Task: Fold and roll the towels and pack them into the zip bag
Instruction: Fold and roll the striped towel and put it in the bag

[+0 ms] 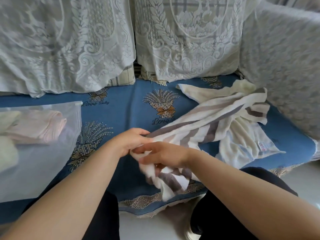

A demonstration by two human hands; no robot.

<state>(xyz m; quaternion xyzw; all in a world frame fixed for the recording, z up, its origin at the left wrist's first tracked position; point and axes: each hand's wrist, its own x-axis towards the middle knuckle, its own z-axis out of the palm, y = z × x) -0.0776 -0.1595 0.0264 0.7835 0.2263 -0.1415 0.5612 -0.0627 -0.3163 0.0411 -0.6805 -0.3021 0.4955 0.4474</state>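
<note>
A white towel with grey stripes (204, 125) lies crumpled across the blue sofa seat, stretching from the back right toward me. My left hand (131, 141) grips its near end, fingers closed on the cloth. Just beside it, my right hand (164, 155) pinches the same end, and a bunch of the towel hangs below it over the seat's front edge. A translucent zip bag (43, 160) lies flat at the left, with a rolled pink towel (43, 127) and pale towels inside. A thin white cloth with a small label (251, 144) lies under the striped towel at the right.
The blue seat cover (124, 111) carries wheat-bundle prints and a lace trim along its front edge. Lace-covered cushions (69, 40) stand along the back, and a covered armrest (285, 66) rises at the right. My dark-trousered knees (242, 196) are at the bottom.
</note>
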